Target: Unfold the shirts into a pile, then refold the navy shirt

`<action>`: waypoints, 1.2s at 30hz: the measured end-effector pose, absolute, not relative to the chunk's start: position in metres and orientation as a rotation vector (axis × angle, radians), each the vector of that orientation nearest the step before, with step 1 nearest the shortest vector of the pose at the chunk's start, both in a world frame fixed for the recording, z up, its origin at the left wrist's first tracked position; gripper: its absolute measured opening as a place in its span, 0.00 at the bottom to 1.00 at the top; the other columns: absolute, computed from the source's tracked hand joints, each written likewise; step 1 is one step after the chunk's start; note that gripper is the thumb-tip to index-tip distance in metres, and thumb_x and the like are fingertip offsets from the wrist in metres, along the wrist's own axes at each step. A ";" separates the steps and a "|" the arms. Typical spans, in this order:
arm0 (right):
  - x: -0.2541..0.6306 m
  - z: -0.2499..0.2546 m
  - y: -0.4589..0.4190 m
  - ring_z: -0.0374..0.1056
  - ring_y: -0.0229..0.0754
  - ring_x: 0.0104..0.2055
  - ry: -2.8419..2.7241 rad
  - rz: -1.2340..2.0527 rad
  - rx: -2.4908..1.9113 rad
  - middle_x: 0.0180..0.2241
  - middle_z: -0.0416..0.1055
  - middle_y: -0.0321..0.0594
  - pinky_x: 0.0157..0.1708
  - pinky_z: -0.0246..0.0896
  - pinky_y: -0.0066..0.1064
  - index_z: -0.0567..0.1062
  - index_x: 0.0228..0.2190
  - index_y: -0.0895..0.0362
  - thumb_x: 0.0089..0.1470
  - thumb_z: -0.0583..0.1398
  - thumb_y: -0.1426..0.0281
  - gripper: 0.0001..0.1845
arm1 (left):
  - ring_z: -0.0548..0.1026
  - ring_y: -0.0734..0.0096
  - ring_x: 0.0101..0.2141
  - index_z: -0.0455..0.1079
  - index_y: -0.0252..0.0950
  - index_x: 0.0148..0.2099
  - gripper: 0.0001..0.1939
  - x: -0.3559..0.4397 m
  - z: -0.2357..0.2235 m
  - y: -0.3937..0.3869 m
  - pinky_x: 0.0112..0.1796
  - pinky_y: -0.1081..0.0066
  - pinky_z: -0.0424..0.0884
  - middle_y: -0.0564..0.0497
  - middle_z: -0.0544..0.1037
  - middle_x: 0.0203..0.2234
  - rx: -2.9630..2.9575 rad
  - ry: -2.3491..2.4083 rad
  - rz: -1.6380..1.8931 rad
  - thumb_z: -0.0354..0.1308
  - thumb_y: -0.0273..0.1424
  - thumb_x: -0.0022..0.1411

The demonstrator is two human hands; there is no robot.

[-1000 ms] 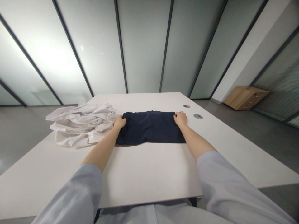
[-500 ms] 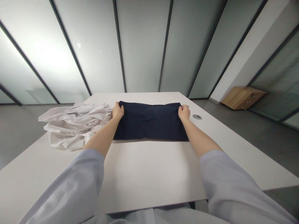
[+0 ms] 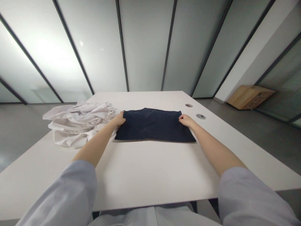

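The left hand is seen with its fingers bent in against the left edge of a folded navy garment, while the fingers of the right hand are laid over its far right corner; whether either hand is closed on the cloth cannot be told from this view. The garment is lying flat between the two hands, its long axis running side to side across the bench, with one short end at each hand, and neither hand is clearly the nearer. Its surface is dark, matte and lightly creased, and its near edge is straight. Just beyond the left hand, a crumpled heap of white cloth is piled on the bench, close beside the navy piece. Two round grommets are set into the bench beyond the right hand, and pale blue-grey sleeves are seen at the bottom of the view.
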State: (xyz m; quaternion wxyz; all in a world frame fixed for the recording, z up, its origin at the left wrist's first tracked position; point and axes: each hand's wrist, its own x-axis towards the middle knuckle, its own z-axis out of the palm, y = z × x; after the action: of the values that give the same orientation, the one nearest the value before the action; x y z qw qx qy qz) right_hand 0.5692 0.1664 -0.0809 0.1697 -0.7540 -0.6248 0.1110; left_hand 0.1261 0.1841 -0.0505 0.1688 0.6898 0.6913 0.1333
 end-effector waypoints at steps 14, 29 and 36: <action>0.488 -0.057 0.126 0.59 0.58 0.57 -2.131 -0.051 -2.082 0.57 0.64 0.53 0.54 0.53 0.50 0.70 0.54 0.54 0.61 0.50 0.52 0.27 | 0.70 0.48 0.52 0.69 0.35 0.53 0.24 0.185 -0.048 0.138 0.51 0.58 0.64 0.35 0.74 0.50 2.402 1.951 0.220 0.53 0.44 0.61; 0.434 -0.077 0.160 0.37 0.61 0.68 -2.255 0.242 -2.098 0.69 0.41 0.48 0.61 0.36 0.58 0.54 0.65 0.51 0.63 0.43 0.49 0.35 | 0.63 0.54 0.60 0.70 0.32 0.54 0.23 0.202 -0.071 0.180 0.58 0.61 0.56 0.35 0.69 0.57 2.345 1.714 0.332 0.51 0.40 0.63; 0.467 -0.070 0.139 0.57 0.55 0.60 -2.194 0.013 -1.954 0.61 0.59 0.50 0.57 0.51 0.45 0.65 0.59 0.55 0.61 0.51 0.59 0.27 | 0.66 0.53 0.56 0.66 0.31 0.57 0.23 0.160 -0.070 0.152 0.56 0.61 0.59 0.36 0.70 0.54 2.441 1.960 0.624 0.47 0.37 0.66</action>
State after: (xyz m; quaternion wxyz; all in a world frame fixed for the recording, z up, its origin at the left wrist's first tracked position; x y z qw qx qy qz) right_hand 0.4671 0.1389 -0.0698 0.1017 -0.6616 -0.7429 0.0043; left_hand 0.1603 0.1522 -0.0697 -0.0250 0.7644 0.6138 0.1956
